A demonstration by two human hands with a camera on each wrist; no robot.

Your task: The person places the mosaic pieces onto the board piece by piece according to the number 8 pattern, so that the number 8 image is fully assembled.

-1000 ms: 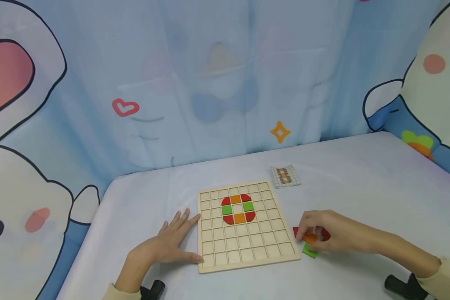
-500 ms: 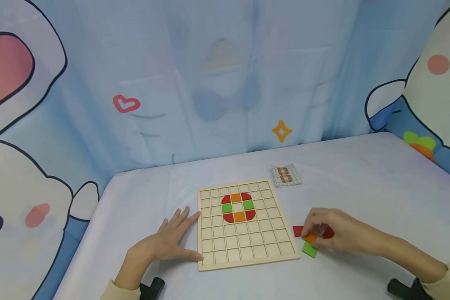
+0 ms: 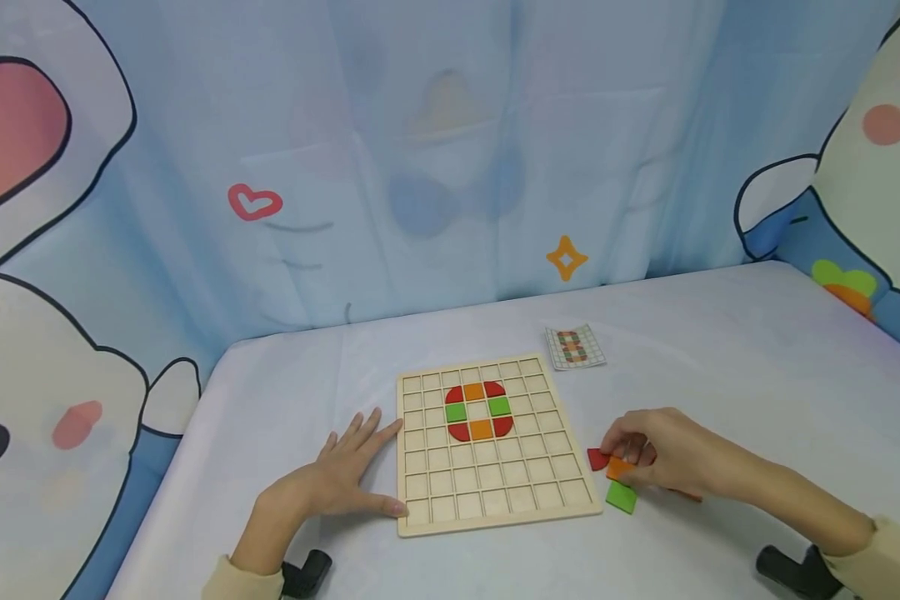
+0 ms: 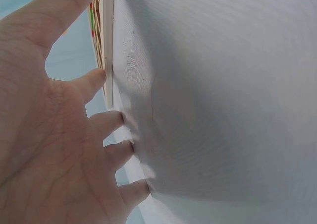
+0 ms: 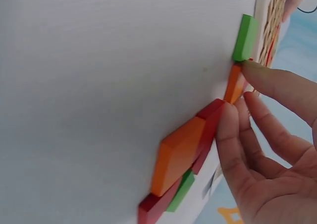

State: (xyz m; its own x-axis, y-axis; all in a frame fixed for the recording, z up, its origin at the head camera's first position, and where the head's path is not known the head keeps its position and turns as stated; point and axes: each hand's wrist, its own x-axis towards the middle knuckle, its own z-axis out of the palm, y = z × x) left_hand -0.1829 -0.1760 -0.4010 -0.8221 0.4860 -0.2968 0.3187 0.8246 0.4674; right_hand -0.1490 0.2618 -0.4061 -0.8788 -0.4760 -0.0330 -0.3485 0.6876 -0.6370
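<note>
My left hand (image 3: 330, 483) lies spread at the left side of a wooden grid board (image 3: 465, 483), thumb and index finger touching its edge. On the board is a ring of red, orange and green tiles around a bare centre square. To the right of the board, my right hand (image 3: 675, 450) pinches an orange square tile (image 5: 234, 84) between thumb and fingers, low over the table. A green tile (image 3: 621, 497) lies against its near side, and a red tile (image 3: 597, 459) is just left of the fingers.
More loose tiles lie under my right hand, among them an orange tile (image 5: 179, 152), a dark red one (image 5: 212, 119) and a green one (image 5: 181, 190). A printed pattern card (image 3: 575, 347) rests behind the board's right corner. A patterned blue curtain (image 3: 435, 167) hangs behind the table.
My right hand has shifted slightly at the loose tiles, now covering the dark red one and showing an orange edge under the palm. My left hand stays at the board.
</note>
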